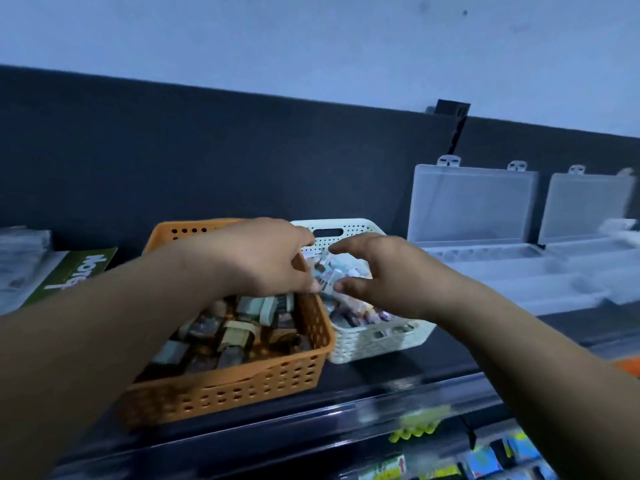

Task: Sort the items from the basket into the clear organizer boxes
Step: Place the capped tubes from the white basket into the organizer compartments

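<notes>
One white basket (374,341) holds seemingly small packets (353,315).

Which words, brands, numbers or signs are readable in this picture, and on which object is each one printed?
Green card left of the orange basket: white letters, turned sideways; only "No" at the start is fairly sure, the rest is blurred.
Small items in the white basket: labels too small to read.
Coloured packets on the lower shelf: print blurred, unreadable.
Clear organizer boxes: no text visible.
</notes>
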`<action>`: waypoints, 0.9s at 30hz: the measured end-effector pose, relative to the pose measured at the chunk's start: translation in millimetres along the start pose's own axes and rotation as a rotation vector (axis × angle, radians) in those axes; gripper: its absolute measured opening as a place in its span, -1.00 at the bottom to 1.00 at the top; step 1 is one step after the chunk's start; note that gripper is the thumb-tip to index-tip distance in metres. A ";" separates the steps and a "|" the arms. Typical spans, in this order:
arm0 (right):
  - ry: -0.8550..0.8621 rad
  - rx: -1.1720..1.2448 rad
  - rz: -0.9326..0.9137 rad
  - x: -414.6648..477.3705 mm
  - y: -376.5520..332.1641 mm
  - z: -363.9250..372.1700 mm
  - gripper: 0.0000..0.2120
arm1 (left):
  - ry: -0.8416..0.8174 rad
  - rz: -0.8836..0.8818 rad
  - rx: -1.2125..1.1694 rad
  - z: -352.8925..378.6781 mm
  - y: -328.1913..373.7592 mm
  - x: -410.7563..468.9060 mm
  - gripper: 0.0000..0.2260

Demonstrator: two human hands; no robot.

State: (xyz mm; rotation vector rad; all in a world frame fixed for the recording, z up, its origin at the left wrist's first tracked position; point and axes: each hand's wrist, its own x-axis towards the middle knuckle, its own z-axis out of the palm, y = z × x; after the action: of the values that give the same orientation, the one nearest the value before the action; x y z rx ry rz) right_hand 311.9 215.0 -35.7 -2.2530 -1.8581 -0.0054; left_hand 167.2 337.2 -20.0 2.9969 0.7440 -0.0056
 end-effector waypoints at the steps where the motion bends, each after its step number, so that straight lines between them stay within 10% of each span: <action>1: 0.014 0.011 0.005 -3.6 8.9 -3.1 -0.48 | 0.016 -0.011 0.004 -0.7 9.6 4.7 -0.44; 27: -0.111 0.024 -0.242 -55.8 147.0 5.3 -0.54 | 0.056 -0.513 -0.177 51.8 126.9 28.5 -0.49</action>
State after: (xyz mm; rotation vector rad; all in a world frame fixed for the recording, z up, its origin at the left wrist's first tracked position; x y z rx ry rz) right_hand 442.6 136.0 -73.4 -2.0366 -2.1656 0.1040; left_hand 252.2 235.7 -65.7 2.5691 1.4117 0.1168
